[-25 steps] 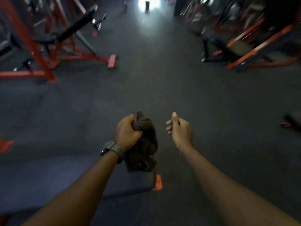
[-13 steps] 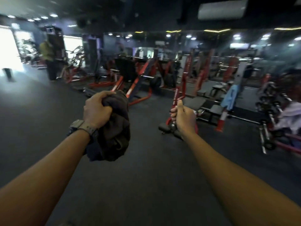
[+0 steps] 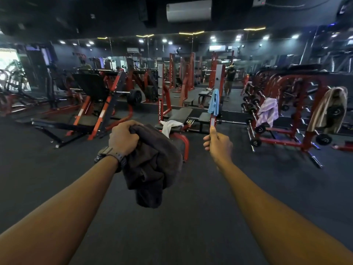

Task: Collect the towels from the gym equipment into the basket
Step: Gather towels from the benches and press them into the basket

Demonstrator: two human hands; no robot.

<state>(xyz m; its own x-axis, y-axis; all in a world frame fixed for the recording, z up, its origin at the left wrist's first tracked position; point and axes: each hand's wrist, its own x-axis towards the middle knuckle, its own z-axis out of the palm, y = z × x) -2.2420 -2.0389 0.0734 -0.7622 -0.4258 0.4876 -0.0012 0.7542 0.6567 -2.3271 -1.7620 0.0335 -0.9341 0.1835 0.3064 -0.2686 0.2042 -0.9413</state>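
My left hand (image 3: 123, 137) is shut on a dark brown towel (image 3: 152, 165) that hangs bunched below my fist at chest height. My right hand (image 3: 217, 146) is held out beside it, fingers curled shut, holding nothing. Ahead, a white towel (image 3: 169, 126) lies on a red bench. A blue towel (image 3: 214, 102) hangs on an upright post. A pale lilac towel (image 3: 267, 111) drapes over the dumbbell rack (image 3: 286, 138), and a beige striped towel (image 3: 324, 109) hangs at the rack's right end. No basket is in view.
Dark rubber floor (image 3: 57, 169) stretches ahead of me. A red and black leg-press machine (image 3: 91, 109) stands at the left. Benches and red racks line a mirrored wall behind, with a person (image 3: 230, 81) seen there.
The view has swung from looking down at the floor up to the gym room. My left hand keeps its hold on the dark towel; the bench and dumbbell rack are nearer now.
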